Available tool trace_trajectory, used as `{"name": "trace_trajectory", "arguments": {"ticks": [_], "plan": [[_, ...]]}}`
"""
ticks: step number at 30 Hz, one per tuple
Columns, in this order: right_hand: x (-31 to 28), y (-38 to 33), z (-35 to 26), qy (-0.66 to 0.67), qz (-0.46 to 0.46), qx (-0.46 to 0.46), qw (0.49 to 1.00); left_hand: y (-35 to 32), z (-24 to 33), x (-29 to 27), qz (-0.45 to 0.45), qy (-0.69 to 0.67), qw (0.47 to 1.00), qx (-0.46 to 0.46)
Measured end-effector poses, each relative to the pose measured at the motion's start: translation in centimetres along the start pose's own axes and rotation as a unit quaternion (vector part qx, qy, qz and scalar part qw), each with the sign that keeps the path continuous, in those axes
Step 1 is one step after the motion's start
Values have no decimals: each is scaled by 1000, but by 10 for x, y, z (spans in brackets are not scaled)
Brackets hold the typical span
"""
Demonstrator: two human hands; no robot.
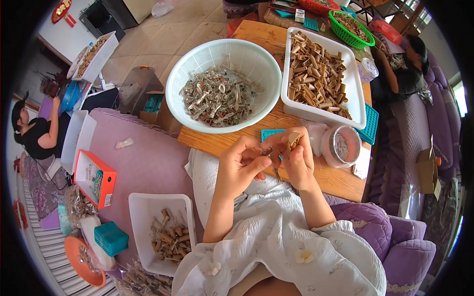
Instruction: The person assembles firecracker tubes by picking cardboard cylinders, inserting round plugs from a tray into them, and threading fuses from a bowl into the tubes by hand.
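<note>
Over the wooden table's near edge, my left hand (238, 165) pinches a small dark stringy bundle (266, 152) between thumb and fingers. My right hand (300, 160) grips a brown curved shell piece (295, 139); a thin strand hangs down between the hands. Just beyond them stands a pale round basin (180, 116) with many similar grey stringy bundles. To its right, a white tray (359, 101) is heaped with brown curved shell pieces. A round tub (340, 146) of small whitish pieces sits by my right hand.
A white tray (138, 204) with brown pieces and strands lies at my left. Nearby are an orange-red box (109, 181), a teal basket (111, 238) and an orange bowl (74, 256). One person (39, 130) sits far left, another (410, 64) far right beside a green basket (348, 39).
</note>
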State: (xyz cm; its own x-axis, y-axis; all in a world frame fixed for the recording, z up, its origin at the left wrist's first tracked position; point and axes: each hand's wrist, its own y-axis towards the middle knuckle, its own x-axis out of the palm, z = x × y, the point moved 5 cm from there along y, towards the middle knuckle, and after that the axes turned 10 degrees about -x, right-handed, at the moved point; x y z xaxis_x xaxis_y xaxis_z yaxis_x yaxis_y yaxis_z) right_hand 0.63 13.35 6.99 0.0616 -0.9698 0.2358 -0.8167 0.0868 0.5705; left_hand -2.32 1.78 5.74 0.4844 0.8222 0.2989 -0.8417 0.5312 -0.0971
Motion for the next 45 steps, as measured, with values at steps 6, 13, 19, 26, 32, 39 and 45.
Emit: {"name": "trace_trajectory", "arguments": {"ticks": [6, 13, 19, 26, 32, 39, 45], "plan": [[3, -3, 4, 30, 20, -2, 999, 0, -4, 0, -9, -33, 998, 45], [0, -7, 7, 37, 74, -3, 997, 0, -4, 1, 15, -48, 997, 55], [0, -10, 23, 137, 178, 54, 973, 2, -6, -2, 63, -45, 992, 96], [1, -15, 42, -11, 159, 196, 968, 3, -13, -8, 173, 59, 972, 145], [1, -20, 43, -30, 138, 208, 968, 3, -7, -9, 201, 101, 970, 87], [3, -23, 40, -79, 100, 214, 969, 11, -15, -19, 175, 105, 978, 37], [6, -27, 47, -63, 87, 235, 966, 19, -24, -24, 130, 274, 930, 207]]}}
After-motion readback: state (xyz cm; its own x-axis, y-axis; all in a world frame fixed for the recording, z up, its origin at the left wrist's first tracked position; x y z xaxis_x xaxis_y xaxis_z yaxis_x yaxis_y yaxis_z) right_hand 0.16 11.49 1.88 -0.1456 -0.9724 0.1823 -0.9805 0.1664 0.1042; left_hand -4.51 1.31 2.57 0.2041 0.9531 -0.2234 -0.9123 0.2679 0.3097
